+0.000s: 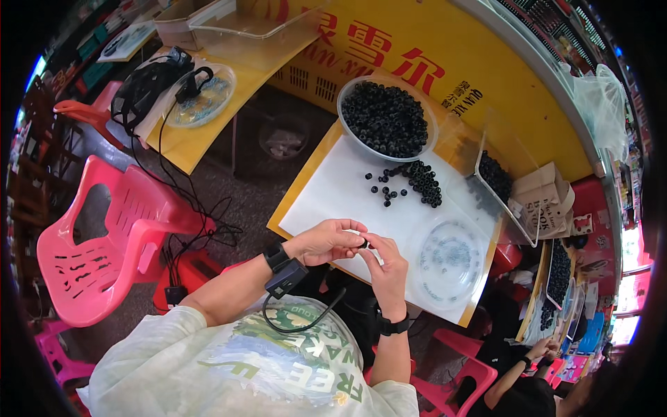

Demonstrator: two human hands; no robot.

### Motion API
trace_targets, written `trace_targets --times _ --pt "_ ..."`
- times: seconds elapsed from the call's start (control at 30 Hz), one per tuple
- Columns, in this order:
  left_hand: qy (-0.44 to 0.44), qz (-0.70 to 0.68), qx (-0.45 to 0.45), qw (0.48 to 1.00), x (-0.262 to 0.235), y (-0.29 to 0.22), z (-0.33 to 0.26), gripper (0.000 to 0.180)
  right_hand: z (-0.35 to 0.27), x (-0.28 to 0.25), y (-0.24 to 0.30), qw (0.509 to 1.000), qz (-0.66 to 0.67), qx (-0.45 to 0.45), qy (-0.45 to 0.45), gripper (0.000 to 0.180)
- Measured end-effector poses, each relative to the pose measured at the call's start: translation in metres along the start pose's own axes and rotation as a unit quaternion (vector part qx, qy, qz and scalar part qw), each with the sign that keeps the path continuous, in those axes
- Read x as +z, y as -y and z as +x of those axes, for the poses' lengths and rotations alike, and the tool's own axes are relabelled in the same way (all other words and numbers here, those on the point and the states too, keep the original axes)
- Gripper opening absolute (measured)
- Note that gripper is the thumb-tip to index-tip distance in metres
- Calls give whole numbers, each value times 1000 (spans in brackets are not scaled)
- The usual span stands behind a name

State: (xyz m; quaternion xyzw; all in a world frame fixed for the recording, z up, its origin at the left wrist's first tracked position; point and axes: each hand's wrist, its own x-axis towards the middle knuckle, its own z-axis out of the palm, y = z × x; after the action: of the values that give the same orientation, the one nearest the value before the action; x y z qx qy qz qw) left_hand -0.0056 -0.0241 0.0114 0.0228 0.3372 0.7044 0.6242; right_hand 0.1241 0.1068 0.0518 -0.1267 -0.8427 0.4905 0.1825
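Left hand (324, 244) and right hand (386, 265) pinching a tiny black piece (365, 244); chunky black rings (385, 117) heap that translucent round bowl (433, 126)!

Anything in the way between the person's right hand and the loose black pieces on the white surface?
Nothing visible: only bare white surface lies between the right hand and the loose black pieces. The round clear dish sits to the right of that path.

Left hand (325, 242) and right hand (388, 265) pinching black piece (364, 244), bowl (432, 129) beyond
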Motion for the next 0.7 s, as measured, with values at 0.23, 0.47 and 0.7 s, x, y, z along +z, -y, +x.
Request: trace_targets --times 0.23,0.47,0.7 --pt "44 -45 -29 998 -16 11 1 31 -4 12 -2 999 -28 -8 -17 27" --pt "8 -115 -26 993 -1 4 -2 36 29 -31 -3 996 37 76 16 29" --pt "-3 -172 24 985 -25 -1 4 39 128 -160 14 934 -199 -15 -297 43"
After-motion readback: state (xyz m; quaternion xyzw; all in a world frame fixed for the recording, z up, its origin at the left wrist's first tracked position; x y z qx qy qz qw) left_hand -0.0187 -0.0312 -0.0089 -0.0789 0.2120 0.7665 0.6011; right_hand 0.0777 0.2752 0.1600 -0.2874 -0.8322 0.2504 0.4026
